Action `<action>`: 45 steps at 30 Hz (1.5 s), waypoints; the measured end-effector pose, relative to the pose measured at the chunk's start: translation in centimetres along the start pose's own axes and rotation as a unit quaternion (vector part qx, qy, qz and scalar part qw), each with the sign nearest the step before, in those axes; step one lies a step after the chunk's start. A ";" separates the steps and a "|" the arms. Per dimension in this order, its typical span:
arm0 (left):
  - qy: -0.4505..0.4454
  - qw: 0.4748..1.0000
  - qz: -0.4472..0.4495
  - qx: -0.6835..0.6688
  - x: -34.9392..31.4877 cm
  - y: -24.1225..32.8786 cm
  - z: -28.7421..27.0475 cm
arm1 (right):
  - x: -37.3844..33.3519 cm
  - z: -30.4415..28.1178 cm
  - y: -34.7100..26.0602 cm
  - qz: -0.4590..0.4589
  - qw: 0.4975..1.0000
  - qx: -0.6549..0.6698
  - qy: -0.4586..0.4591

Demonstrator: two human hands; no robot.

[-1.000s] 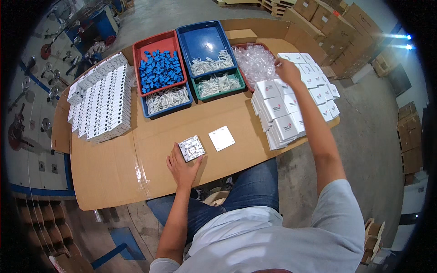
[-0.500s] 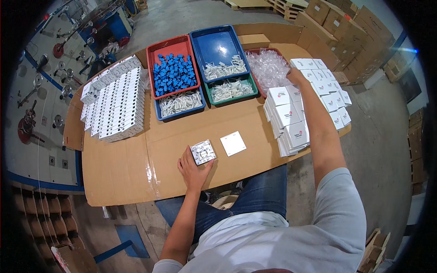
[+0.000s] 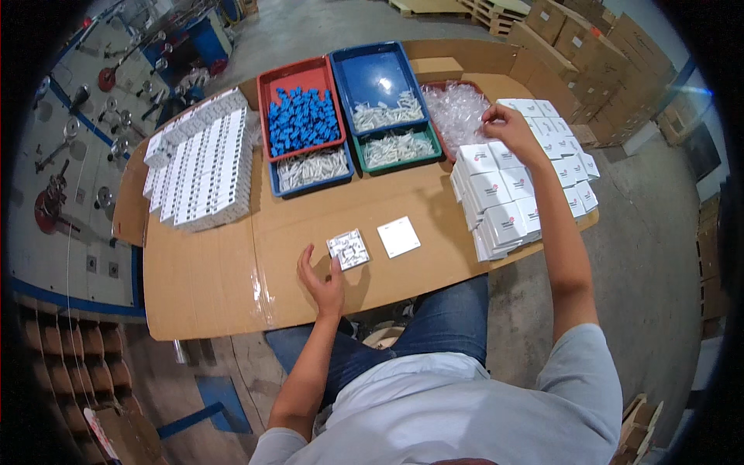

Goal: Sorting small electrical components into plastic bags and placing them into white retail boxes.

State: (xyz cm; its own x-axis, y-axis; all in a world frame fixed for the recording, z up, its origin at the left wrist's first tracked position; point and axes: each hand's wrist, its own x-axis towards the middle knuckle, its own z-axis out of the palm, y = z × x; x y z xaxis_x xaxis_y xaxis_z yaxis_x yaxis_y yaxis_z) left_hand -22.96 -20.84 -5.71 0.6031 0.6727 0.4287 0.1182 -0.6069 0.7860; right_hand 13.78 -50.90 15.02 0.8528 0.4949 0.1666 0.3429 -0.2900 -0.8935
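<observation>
A small square white housing (image 3: pixel 349 249), with small parts inside, lies on the cardboard tabletop in front of me. My left hand (image 3: pixel 323 288) is beside its left edge, fingers apart and holding nothing. Just right of the housing is a flat white square plate (image 3: pixel 398 237). At the right, my right hand (image 3: pixel 509 132) is over the near right edge of a tray of clear plastic pieces (image 3: pixel 456 112), behind the stacked white boxes (image 3: pixel 496 190). Its fingers are curled together; whatever they may hold is too small to make out.
A red tray of blue parts (image 3: pixel 302 120) sits on a blue tray (image 3: pixel 314 172) of white pieces. Beside it, another blue tray (image 3: pixel 380 74) rests above a green one (image 3: pixel 399 149). White block-like units (image 3: pixel 205 167) fill the left side; cardboard walls (image 3: pixel 496 56) edge the far side.
My left hand has let go of the housing and drawn slightly to the left, fingers spread. My right hand has lifted slightly and turned near the clear pieces.
</observation>
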 end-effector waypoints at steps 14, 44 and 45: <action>-0.178 0.874 -0.227 -0.390 0.5 12.1 1.8 | -18.0 18.8 -5.2 0.055 0.962 0.253 -0.084; -0.173 0.857 -0.289 -0.391 -0.4 7.9 -1.0 | -20.4 22.5 -3.9 0.203 0.934 0.291 -0.051; -0.083 0.904 -0.247 -0.340 -0.6 8.3 -0.5 | -20.5 22.7 -3.8 0.206 0.934 0.285 -0.053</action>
State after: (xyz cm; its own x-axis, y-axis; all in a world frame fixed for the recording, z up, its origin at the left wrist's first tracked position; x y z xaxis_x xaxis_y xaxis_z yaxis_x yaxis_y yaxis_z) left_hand -22.76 -26.05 0.76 0.7260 0.6834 -0.0768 -0.0725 0.1872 0.9796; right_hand -14.01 -41.33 5.53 0.8117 0.5247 -0.2568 -0.2983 -0.0056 -0.9544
